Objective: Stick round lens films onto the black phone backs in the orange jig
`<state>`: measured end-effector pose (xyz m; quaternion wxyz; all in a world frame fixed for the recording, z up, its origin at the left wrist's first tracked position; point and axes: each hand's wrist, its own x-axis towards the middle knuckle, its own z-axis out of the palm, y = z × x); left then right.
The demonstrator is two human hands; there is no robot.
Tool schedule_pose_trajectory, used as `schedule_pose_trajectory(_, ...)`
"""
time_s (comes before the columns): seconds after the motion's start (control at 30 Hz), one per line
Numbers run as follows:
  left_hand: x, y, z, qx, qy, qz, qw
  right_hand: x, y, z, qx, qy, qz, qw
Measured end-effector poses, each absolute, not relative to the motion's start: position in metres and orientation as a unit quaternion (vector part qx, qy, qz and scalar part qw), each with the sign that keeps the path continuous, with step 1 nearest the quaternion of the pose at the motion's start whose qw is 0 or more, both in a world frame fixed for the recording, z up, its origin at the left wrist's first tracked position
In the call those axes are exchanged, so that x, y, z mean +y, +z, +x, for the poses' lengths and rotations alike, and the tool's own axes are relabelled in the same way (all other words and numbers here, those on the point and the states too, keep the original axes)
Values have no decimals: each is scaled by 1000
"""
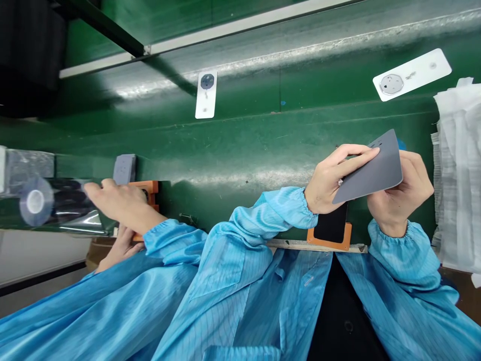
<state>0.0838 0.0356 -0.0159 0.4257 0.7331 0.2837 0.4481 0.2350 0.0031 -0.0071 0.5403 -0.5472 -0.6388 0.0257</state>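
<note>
Both my hands hold a thin grey panel (372, 173) tilted above the green belt (240, 145) at the right. My left hand (328, 183) lays its fingers over the panel's near face and grips its left edge. From behind, my right hand (400, 198) closes on the panel's right side. Just under my hands, at the near edge, an orange jig (347, 239) holds a black piece (330, 225).
Two white panels with round camera holes lie on the belt, one (206, 94) at the middle and one (411, 75) at the far right. Stacked white sheets (456, 175) stand at the right. A co-worker's hands (112, 200) work at the left beside a tape roll (35, 201) and another orange jig (149, 189).
</note>
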Motion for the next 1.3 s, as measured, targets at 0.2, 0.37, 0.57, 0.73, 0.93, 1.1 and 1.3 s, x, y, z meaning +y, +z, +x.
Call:
schedule_pose_trajectory(0.2, 36, -15, 85, 299, 433, 742, 415, 2, -6, 235, -629, 23, -567, 531)
schedule_pose_trajectory(0.37, 34, -15, 87, 306, 439, 733, 421, 4, -5, 236, -639, 16, -575, 512)
schedule_pose_trajectory(0.57, 29, -12, 88, 302, 433, 744, 411, 4, -4, 239, -657, -6, -587, 473)
schedule_pose_trajectory(0.73, 31, -19, 91, 276, 424, 743, 439, 10, -11, 242, -633, 38, -585, 505)
schedule_pose_trajectory(0.93, 55, -31, 72, 415, 449, 556, 563, 32, -49, 294, -564, 42, -686, 457)
schedule_pose_trajectory(1.1, 64, -13, 33, 470, 487, 432, 596, 33, -63, 348, -569, 13, -764, 304)
schedule_pose_trajectory(1.3, 32, 4, 13, 474, 442, 584, 489, -11, 10, 309, -641, 55, -689, 335)
